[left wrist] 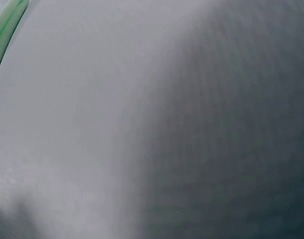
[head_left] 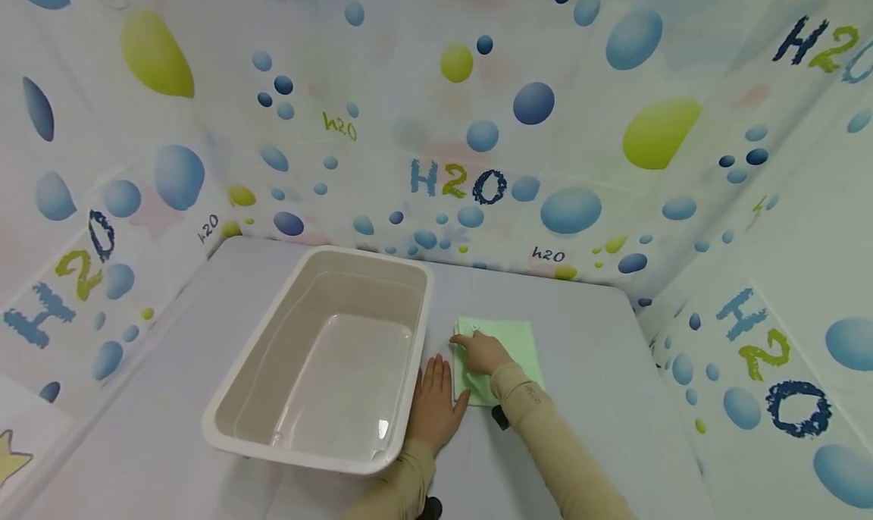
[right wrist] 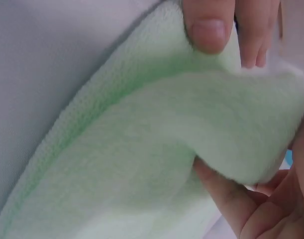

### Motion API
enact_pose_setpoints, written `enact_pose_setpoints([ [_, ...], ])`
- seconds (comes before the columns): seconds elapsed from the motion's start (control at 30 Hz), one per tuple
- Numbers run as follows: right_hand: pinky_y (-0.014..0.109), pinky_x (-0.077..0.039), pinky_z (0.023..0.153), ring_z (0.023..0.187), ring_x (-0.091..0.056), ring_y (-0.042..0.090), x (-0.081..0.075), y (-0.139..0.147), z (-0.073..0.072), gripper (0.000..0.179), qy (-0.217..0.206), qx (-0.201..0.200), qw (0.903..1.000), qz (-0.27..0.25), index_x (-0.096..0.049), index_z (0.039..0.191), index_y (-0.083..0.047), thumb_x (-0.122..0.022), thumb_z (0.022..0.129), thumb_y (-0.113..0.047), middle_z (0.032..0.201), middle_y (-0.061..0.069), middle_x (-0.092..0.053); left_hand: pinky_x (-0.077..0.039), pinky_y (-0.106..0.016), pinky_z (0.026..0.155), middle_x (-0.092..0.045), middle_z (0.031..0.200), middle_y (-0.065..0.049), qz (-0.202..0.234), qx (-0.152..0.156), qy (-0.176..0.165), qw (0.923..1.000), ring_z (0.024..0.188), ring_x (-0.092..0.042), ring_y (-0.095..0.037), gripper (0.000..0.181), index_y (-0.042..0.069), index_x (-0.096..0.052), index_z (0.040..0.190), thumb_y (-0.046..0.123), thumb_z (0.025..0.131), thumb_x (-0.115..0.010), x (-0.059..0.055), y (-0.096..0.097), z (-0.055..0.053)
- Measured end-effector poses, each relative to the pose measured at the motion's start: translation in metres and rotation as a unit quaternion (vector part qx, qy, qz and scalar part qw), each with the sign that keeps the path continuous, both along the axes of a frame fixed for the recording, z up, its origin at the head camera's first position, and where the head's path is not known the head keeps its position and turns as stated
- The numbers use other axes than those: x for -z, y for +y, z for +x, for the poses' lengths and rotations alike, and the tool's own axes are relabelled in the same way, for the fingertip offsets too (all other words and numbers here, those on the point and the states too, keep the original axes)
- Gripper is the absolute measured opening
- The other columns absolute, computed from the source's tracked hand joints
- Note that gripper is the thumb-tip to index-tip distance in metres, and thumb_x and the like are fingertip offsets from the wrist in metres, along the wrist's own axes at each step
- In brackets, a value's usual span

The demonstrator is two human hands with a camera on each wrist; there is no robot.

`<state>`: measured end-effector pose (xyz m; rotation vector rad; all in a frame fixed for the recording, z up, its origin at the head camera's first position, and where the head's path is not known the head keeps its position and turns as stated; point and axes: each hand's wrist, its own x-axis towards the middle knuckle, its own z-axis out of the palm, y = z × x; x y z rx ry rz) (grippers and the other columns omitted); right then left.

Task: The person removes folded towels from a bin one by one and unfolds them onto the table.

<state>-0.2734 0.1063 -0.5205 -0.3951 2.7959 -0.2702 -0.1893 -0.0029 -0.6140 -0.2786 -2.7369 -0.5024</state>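
Observation:
A folded pale green cloth [head_left: 520, 346] lies on the white-covered table. My right hand [head_left: 483, 351] is over its left part and pinches a raised fold near the edge. In the right wrist view, one finger [right wrist: 221, 186] is tucked beneath that lifted layer of fuzzy cloth [right wrist: 117, 149]. My left hand [head_left: 435, 406] rests flat with straight fingers between the cloth and a tub, its thumb at the cloth's near left edge. Only a strip of green cloth [left wrist: 7, 37] shows in the left wrist view; the rest there is blurred.
A large beige plastic tub [head_left: 423, 300] stands immediately left of my left hand. The table [head_left: 586, 353] extends to the right of the cloth. Printed curtains [head_left: 382, 73] with bubbles and H2O lettering enclose the back and both sides.

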Motion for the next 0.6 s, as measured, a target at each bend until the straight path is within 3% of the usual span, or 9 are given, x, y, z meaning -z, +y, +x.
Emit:
enact_pose_setpoints([
  [0.13,0.033,-0.050,0.066,0.076,-0.057,0.021,-0.002,0.009,-0.002,0.029,0.019,-0.011,0.9995,-0.022,-0.065,0.110,-0.014,-0.054,0.086,-0.002,0.110,0.016,-0.060,-0.026,-0.049,0.113,-0.038,0.146,-0.019,-0.003,0.003,-0.018,0.9998,0.139,-0.032,-0.031,0.055,0.015,-0.045,0.139,0.046,0.093,-0.044,-0.003,0.002,-0.005],
  [0.23,0.038,-0.052,0.073,0.080,-0.059,0.022,0.004,0.017,0.004,0.016,0.036,-0.016,0.9982,-0.045,-0.065,0.100,-0.008,-0.060,0.085,-0.010,0.101,0.013,-0.059,-0.026,-0.050,0.112,-0.038,0.146,-0.020,-0.001,0.005,-0.018,0.9998,0.138,-0.032,-0.032,0.048,0.027,-0.047,0.138,0.045,0.093,-0.044,-0.001,0.002,-0.002],
  [0.43,0.038,-0.051,0.077,0.087,-0.058,0.023,0.008,0.032,0.014,0.029,0.035,0.001,0.9933,-0.111,-0.061,0.108,-0.005,-0.063,0.079,-0.002,0.108,0.013,-0.057,-0.026,-0.050,0.112,-0.037,0.147,-0.018,-0.025,-0.001,-0.006,0.9997,0.139,-0.032,-0.031,0.048,0.028,-0.047,0.137,0.047,0.094,-0.042,0.002,0.004,-0.002],
  [0.6,0.038,-0.051,0.078,0.098,-0.059,0.026,-0.006,0.045,0.013,0.042,0.022,-0.005,0.9935,-0.112,-0.058,0.121,-0.003,-0.056,0.080,0.005,0.120,0.017,-0.056,-0.027,-0.050,0.112,-0.037,0.147,-0.019,-0.023,-0.001,-0.001,0.9997,0.139,-0.033,-0.032,0.048,0.027,-0.047,0.138,0.046,0.094,-0.043,-0.002,0.002,-0.002],
])
